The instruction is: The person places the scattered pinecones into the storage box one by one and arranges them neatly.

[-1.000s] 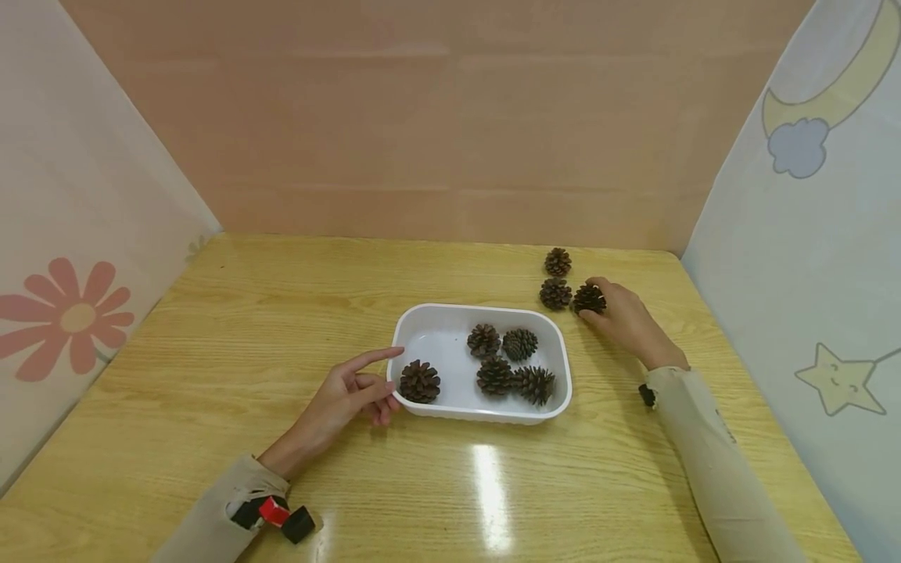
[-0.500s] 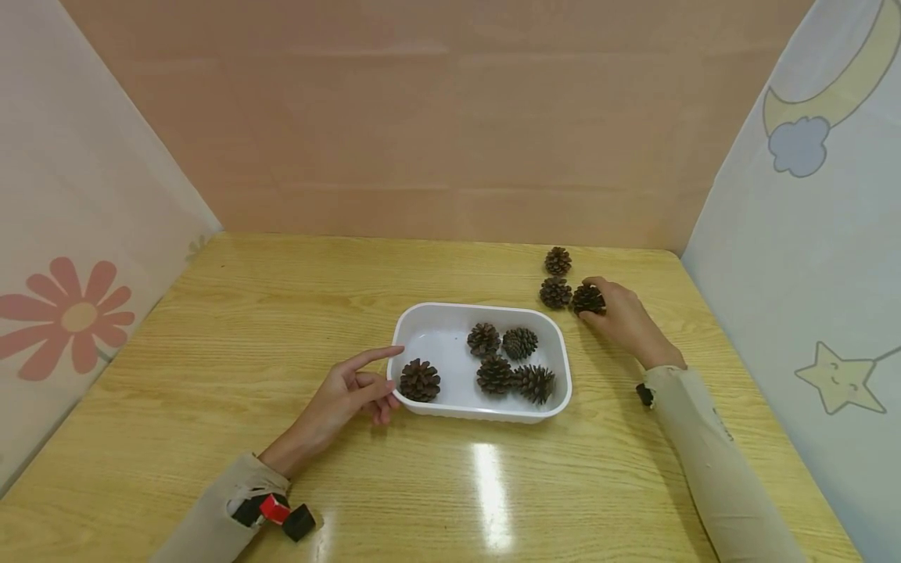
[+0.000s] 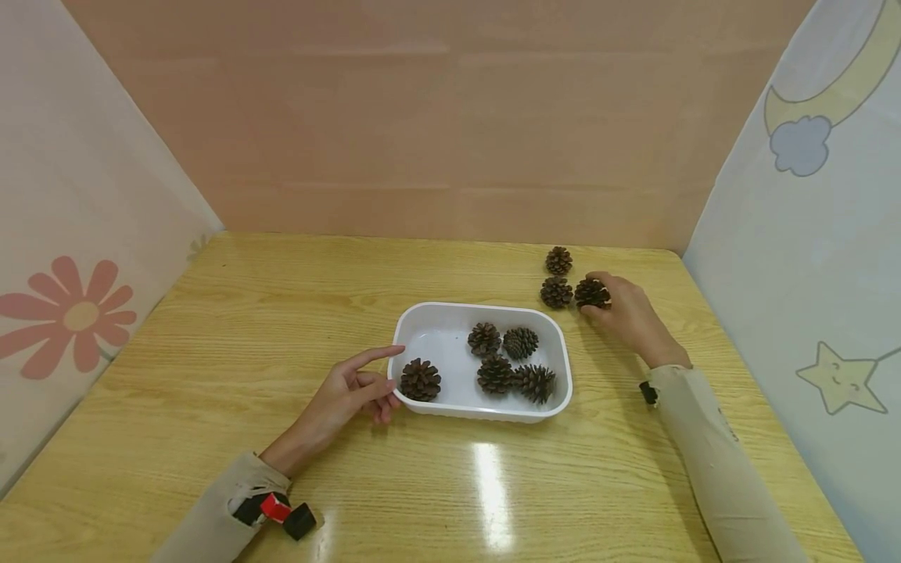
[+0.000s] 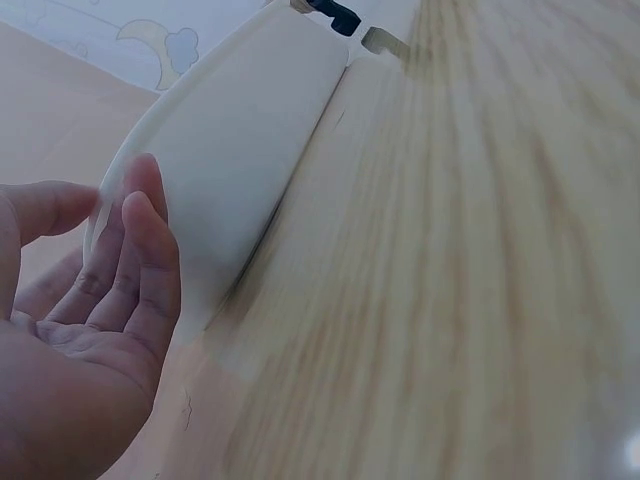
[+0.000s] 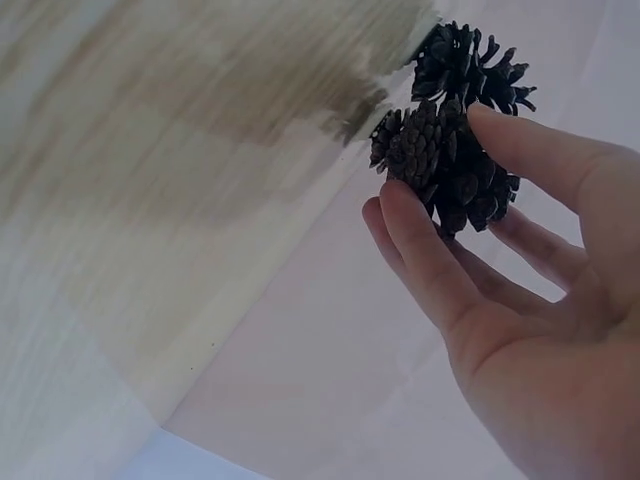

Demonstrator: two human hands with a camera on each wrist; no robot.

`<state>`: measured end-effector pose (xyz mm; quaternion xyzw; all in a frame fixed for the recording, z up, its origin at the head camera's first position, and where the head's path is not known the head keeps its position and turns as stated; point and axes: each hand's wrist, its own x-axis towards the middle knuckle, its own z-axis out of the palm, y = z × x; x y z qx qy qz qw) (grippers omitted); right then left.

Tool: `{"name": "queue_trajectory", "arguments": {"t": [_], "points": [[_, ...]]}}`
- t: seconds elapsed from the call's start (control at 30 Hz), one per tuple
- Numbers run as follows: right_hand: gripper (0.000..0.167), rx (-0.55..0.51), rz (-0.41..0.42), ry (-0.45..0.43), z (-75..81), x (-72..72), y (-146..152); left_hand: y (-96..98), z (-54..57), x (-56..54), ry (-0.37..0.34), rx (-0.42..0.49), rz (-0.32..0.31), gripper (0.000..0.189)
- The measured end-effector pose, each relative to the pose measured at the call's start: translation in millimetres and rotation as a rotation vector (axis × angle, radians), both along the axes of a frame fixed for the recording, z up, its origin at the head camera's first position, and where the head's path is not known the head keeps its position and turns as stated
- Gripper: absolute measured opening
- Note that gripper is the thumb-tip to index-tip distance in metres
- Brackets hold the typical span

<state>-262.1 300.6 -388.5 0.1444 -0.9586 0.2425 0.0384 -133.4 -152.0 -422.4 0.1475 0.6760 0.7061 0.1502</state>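
Right hand [image 3: 629,317] pinched a pine cone [image 3: 591,293]
Likely light, stiff and brittle-scaled, it suited a mid-body hold; the left hand [image 3: 345,400] gripped the white tray [image 3: 438,344].

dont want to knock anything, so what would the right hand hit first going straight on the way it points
Likely the neighbouring pinecone, just left of the held pinecone in the head view; height is unclear, so the right hand might pass over.
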Motion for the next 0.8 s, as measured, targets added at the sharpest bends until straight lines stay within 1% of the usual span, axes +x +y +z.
{"name": "queue_trajectory", "arguments": {"t": [0.17,0.4,0.63,0.8], "points": [[0.064,0.001,-0.003,0.011,3.8,1.4,0,-0.5,-1.0,-0.3,0.007,0.006,-0.008,0.057],[0.059,0.018,0.014,0.096,10.8,3.9,-2,-1.4,-2.1,-0.7,0.023,0.009,-0.016,0.056],[0.058,0.006,0.020,0.128,20.3,8.1,-7,-1.4,-2.2,-0.5,0.024,0.001,-0.011,0.056],[0.058,0.002,0.037,0.164,26.9,14.0,-15,-1.3,-1.3,-0.3,0.023,0.000,-0.013,0.057]]}}
